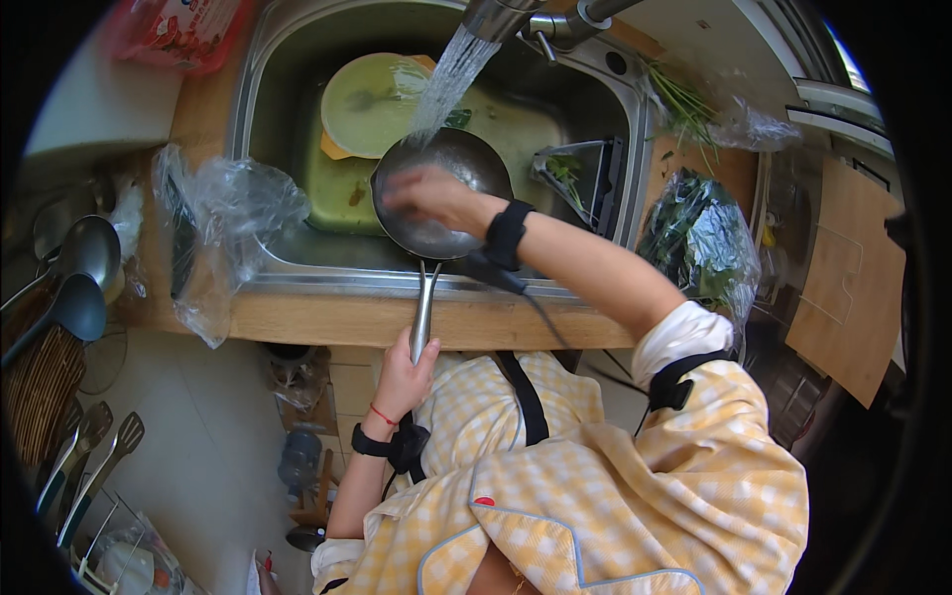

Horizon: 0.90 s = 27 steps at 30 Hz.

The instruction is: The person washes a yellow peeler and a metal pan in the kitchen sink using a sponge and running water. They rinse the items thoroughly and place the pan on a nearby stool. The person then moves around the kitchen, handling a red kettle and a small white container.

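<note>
My left hand (407,372) is closed around the metal handle of a small dark pan (476,167), which is held over the sink. Water pours from the faucet (494,18) onto the pan's far edge. My right hand (428,197), blurred, is inside the pan; whether its fingers hold anything cannot be seen. Beyond the pan, a round pale green lid or board (364,104) lies in the stainless steel sink (297,249), over something yellow-orange.
A black-edged strainer (610,186) with green scraps stands at the sink's right side. Bagged leafy greens (695,238) and loose green stalks (680,100) lie on the right counter. Crumpled plastic bags (230,216) sit at the left rim. Ladles (93,245) and slotted turners (126,435) stand far left.
</note>
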Each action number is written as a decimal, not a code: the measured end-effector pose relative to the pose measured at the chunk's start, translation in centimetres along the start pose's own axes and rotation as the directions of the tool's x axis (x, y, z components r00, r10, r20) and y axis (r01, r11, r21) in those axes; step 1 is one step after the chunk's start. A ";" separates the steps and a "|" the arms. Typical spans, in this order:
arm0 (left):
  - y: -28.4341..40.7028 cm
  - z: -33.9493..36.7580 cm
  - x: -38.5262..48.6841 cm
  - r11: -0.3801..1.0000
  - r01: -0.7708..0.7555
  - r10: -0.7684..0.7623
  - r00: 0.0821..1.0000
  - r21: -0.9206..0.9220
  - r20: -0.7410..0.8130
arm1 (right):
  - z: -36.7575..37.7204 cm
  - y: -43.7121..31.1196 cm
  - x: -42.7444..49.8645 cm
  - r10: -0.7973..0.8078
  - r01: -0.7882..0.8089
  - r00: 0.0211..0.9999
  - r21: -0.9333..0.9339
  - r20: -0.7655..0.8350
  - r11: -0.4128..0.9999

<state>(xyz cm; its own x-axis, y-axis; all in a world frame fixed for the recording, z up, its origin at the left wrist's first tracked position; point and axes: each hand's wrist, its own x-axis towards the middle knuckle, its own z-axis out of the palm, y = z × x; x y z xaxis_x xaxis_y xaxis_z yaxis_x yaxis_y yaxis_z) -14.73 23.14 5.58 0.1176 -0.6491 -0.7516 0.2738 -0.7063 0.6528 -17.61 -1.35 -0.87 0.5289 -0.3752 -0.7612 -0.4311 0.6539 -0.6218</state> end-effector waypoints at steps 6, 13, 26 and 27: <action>-0.3 0.0 0.5 0.994 -0.104 0.106 0.991 -0.026 0.079 | -0.7 1.4 4.4 -0.141 0.102 0.987 -0.383 -0.074 0.918; 0.1 0.1 0.3 0.996 -0.042 0.042 0.999 0.076 -0.008 | -0.7 2.4 6.8 0.015 -0.021 1.000 -0.249 -0.027 0.968; -0.1 0.7 0.2 0.992 -0.051 0.057 0.997 0.112 -0.043 | -0.8 3.0 5.6 -0.023 0.035 0.995 0.126 -0.096 0.991; -0.1 0.8 0.2 0.987 -0.065 0.073 0.996 0.146 -0.054 | -1.2 2.8 5.9 -0.109 0.088 0.971 -0.104 -0.215 0.991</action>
<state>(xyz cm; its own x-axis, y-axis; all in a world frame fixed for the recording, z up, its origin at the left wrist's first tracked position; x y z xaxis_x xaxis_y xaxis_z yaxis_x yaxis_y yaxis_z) -15.48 22.88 5.44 0.1891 -0.6829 -0.7056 0.1236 -0.6963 0.7070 -16.61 -2.55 -7.27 0.4034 -0.5761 -0.7109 -0.4565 0.5466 -0.7020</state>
